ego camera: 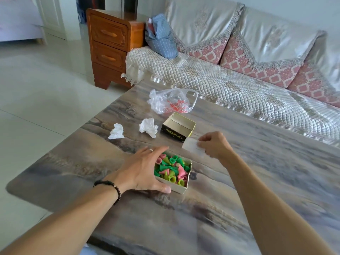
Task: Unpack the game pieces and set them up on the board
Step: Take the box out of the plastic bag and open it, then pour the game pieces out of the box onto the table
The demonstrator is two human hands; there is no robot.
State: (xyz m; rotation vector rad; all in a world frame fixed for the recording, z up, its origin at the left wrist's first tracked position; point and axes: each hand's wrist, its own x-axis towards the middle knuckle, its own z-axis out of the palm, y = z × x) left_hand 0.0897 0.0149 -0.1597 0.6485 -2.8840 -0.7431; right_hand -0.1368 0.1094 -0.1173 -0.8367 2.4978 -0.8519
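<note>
Sofa [230, 85] with a quilted white cover sits behind the tabletop [257, 181], and a blue striped bundle [160, 37] lies on its seat. A brown wooden cabinet [110, 46] with two drawers stands at the sofa's end. The tabletop is gray and brown like stone. A see-through plastic bag [171, 102] with red print lies near its far edge. Just in front of the bag is the box lid [179, 127], turned open side up. Two crumpled tissues [116, 131] [148, 127] lie to the left of the lid. Nearer the person is the small box [182, 187], full of green, yellow and pink game pieces [172, 168]. The left hand [143, 172] grips the box, thumb on the near side and fingers curled over the far edge. The right hand [214, 144] pinches a white folded paper [191, 147] just beside the lid, above the tabletop.
</note>
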